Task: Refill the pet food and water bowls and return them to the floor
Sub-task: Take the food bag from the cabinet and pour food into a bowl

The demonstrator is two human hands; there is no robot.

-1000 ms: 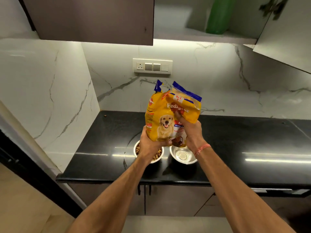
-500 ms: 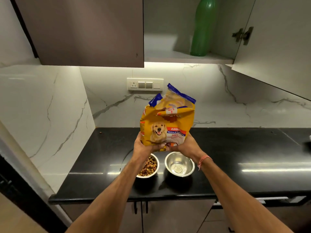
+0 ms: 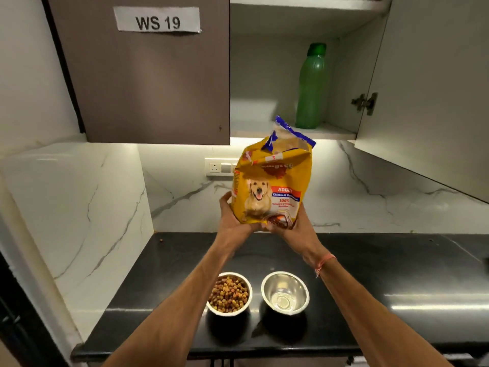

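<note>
Where taped, label [image 3: 156,19]: "WS 19"

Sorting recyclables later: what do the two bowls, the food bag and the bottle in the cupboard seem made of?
Kibble bowl and water bowl: apparently polished steel, mirror-like glints. Food bag: likely glossy printed plastic film, creased and crumpled at the top. Green bottle: seemingly translucent plastic, light glows through its ribbed body.

Food bowl [image 3: 229,294] left of water bowl [image 3: 285,292] on counter [image 3: 397,274].
</note>
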